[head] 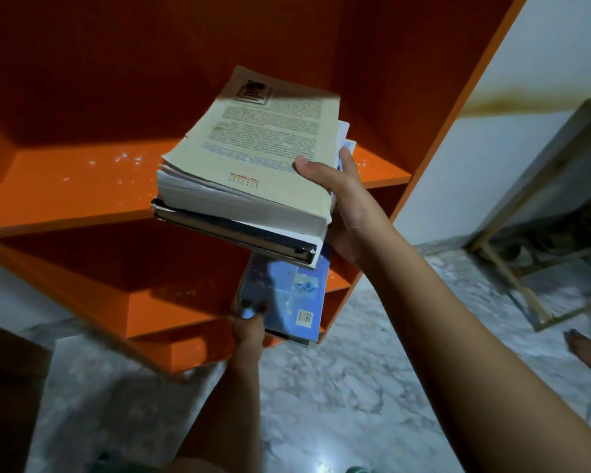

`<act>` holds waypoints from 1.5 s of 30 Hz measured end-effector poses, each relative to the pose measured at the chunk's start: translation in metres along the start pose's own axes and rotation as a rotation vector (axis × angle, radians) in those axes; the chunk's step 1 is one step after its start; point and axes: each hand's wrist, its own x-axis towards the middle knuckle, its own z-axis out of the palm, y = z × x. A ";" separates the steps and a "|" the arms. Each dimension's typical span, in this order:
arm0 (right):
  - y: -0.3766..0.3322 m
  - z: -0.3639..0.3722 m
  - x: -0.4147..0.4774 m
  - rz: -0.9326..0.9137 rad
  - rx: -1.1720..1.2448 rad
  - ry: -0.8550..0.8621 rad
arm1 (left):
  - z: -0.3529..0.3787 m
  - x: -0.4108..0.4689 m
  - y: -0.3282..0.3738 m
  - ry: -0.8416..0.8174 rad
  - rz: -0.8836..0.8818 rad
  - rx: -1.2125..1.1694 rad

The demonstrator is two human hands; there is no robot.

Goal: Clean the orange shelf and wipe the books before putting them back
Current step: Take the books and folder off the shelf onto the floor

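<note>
The orange shelf (pixel 82 189) fills the upper left, its middle board speckled with pale dust. My right hand (pixel 342 199) grips a stack of books in front of that board: a thick cream paperback (pixel 260 155) on top, a dark-edged book (pixel 239 233) beneath it. The thumb lies on the cream cover and the fingers wrap under the stack. Lower down, my left hand (pixel 248 327) holds a blue book (pixel 290 295) by its bottom corner, in front of the lower compartment.
A grey marbled floor (pixel 338 387) spreads below. A framed board (pixel 543 216) leans against the white wall at right. A bare foot (pixel 587 353) shows at the right edge. A dark piece of furniture (pixel 4 387) stands at lower left.
</note>
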 end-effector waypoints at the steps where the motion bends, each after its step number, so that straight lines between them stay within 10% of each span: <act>1: -0.001 0.002 -0.002 0.000 0.025 -0.006 | -0.003 0.003 0.000 -0.003 -0.009 -0.024; 13: 0.003 0.004 -0.111 0.028 0.088 0.009 | -0.071 -0.118 0.033 0.172 0.038 -0.305; 25: -0.005 0.102 -0.247 0.250 0.013 -0.100 | -0.265 -0.275 0.010 0.423 0.283 -0.072; 45: 0.175 0.248 -0.139 0.598 -0.350 -0.510 | -0.424 -0.277 -0.059 0.984 0.338 -0.414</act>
